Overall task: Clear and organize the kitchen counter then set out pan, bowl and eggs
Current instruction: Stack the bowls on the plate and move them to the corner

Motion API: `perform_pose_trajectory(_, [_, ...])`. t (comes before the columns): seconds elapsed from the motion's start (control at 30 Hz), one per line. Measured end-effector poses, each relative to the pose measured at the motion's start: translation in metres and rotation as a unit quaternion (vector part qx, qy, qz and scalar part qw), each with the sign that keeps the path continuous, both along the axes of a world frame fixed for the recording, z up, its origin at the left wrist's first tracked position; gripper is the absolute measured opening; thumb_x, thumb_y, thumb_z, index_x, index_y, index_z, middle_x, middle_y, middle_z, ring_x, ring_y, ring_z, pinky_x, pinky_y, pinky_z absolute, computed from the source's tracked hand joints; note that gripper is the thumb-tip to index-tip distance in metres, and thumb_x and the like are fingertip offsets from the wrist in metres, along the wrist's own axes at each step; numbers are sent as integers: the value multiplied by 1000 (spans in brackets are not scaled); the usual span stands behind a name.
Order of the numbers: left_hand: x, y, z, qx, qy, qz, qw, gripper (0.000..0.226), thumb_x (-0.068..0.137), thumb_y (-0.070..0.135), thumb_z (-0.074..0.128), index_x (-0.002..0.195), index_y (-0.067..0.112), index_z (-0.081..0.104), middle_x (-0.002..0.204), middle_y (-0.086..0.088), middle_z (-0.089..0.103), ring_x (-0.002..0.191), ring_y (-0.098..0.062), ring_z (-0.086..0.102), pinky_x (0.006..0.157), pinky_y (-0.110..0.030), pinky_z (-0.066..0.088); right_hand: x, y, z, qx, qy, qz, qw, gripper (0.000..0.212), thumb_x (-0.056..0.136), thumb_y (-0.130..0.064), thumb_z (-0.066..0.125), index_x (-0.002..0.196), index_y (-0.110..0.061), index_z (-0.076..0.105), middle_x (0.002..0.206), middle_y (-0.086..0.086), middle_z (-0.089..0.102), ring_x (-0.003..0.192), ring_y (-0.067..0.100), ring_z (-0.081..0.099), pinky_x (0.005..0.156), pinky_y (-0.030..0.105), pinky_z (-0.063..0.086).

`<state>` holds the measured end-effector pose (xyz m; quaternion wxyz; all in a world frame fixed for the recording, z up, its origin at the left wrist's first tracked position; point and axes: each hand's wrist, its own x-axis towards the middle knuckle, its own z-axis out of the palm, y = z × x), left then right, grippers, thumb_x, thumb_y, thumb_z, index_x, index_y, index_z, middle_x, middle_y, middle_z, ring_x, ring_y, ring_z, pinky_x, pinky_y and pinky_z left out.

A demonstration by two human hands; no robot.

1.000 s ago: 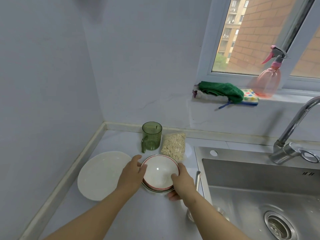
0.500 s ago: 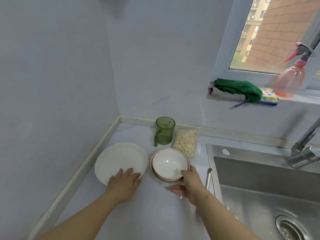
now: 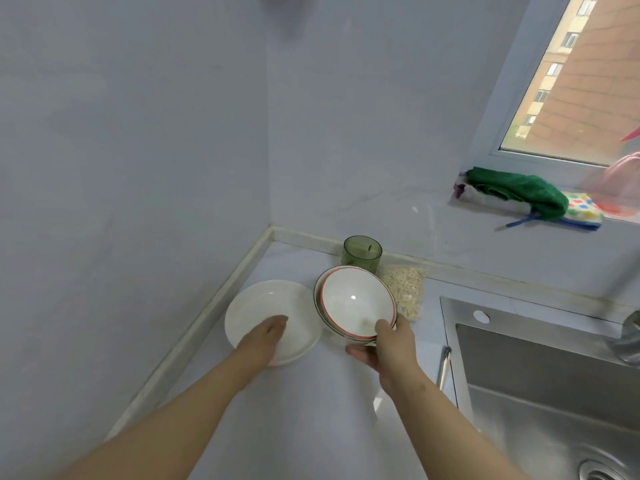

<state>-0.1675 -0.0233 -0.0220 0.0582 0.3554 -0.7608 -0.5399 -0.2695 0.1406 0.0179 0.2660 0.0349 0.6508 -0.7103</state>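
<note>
A stack of white bowls with red and dark rims [image 3: 353,299] is lifted and tilted above the counter. My right hand [image 3: 388,344] grips its near rim, thumb inside and fingers underneath. To the left a white plate [image 3: 259,303] lies flat on the counter near the wall. My left hand [image 3: 266,337] rests on the plate's near edge with fingers laid over the rim. No pan or eggs are in view.
A green plastic cup [image 3: 362,253] and a bag of oats [image 3: 405,292] sit at the back wall behind the bowls. The steel sink [image 3: 540,382] fills the right side. A green cloth [image 3: 516,190] lies on the window sill.
My right hand has lifted and tilted the bowl stack off the counter. My left hand has slid further onto the white plate.
</note>
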Motion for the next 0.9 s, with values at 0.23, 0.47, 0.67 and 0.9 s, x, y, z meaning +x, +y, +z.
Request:
perform_pose_trajectory(0.23, [8,-25,40,265,191,128,936,25,100,33,36,107,19,56,107,1,60,103,-20,55,87,-34,46,22,-49,7,21,-13,104,994,29,94,-3,36,118,-20,37,105,11,49,61,32,62,45,30,57])
perform_pose_trajectory(0.47, [9,-50,31,124,146,106,976,21,97,11,43,93,23,61,96,-2,59,92,-17,51,84,-31,44,35,-85,-9,18,-53,111,992,31,94,-2,36,120,-17,36,115,12,44,63,32,63,47,30,58])
perform_pose_trajectory(0.67, [9,-59,21,137,144,101,975,31,92,-3,42,99,20,61,104,-1,64,95,-16,57,74,-21,48,29,-95,-16,25,-51,136,989,39,94,-2,38,131,-15,35,96,5,47,77,35,61,53,33,59])
perform_pose_trajectory(0.9, [9,-72,9,114,137,114,977,33,92,-3,43,116,14,58,114,-1,62,110,-19,57,96,-35,47,31,-103,-12,32,-50,169,984,40,97,-9,38,135,-21,30,94,4,50,67,30,63,56,33,58])
